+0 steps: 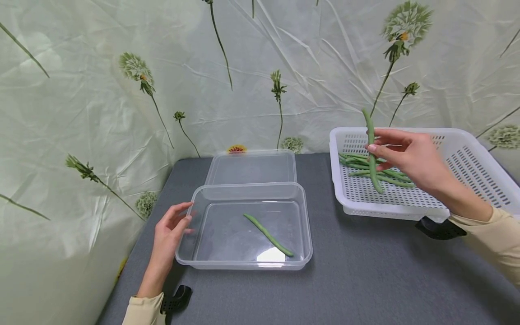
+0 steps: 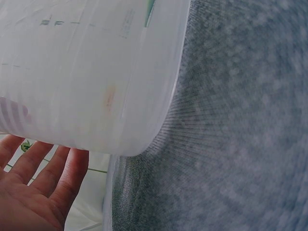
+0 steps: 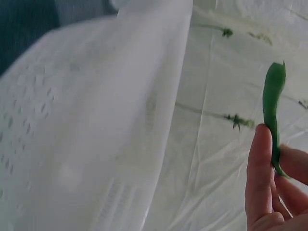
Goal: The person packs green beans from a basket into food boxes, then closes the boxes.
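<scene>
Between thumb and fingers, my right hand (image 1: 414,158) pinches a green bean (image 1: 371,153) held upright above the white basket (image 1: 349,205); the same bean (image 3: 273,101) shows in the right wrist view. Several more green beans (image 1: 396,177) lie in that basket, partly behind the hand. My left hand (image 1: 168,234) touches the left wall of a clear plastic container (image 1: 243,265), fingers fairly straight along its side. In the left wrist view the fingers (image 2: 72,173) meet the container wall (image 2: 96,96). One green bean (image 1: 268,234) lies slanted on the container's floor.
Behind the container lies a flat clear lid (image 1: 253,167). All stand on a grey cloth-covered table (image 1: 345,280). A pale curtain (image 1: 260,54) with a dandelion print hangs along the back and left sides.
</scene>
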A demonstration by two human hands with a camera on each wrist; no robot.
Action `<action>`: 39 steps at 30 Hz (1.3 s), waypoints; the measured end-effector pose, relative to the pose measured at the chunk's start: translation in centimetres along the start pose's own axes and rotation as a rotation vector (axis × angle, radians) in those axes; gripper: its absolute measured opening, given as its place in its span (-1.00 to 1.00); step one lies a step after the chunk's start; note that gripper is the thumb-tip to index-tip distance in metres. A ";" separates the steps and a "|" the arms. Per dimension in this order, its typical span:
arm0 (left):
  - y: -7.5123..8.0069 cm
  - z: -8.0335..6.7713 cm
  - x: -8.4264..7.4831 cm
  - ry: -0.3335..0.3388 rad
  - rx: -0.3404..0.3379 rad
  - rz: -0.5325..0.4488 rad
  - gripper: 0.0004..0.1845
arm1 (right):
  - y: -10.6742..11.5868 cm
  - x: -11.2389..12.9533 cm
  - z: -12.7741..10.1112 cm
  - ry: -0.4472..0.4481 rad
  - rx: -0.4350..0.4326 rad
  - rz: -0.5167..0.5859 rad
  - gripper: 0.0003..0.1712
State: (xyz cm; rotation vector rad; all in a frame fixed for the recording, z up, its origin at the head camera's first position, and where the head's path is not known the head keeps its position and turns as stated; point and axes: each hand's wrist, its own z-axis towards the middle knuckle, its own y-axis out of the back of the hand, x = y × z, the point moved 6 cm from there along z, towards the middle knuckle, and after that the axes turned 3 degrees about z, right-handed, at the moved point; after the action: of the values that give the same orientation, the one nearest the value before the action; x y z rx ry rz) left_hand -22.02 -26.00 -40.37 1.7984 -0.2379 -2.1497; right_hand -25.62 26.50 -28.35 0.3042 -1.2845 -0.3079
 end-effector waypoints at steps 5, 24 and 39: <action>-0.1 0.0 -0.2 -0.016 0.002 -0.003 -0.68 | -1.7 0.6 -0.9 0.049 0.004 0.081 -0.53; -0.1 0.1 -0.2 -0.008 -0.001 -0.007 -0.68 | -8.6 3.0 -1.8 0.174 0.054 0.489 -0.62; 0.0 0.2 -0.1 0.002 0.001 -0.011 -0.66 | -14.9 2.9 -2.0 0.151 0.183 0.459 -0.57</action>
State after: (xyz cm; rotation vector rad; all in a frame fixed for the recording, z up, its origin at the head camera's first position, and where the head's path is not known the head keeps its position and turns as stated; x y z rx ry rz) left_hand -22.23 -26.02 -40.27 1.8068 -0.2283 -2.1553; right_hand -23.81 11.73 -32.09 0.1758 -1.1958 0.2209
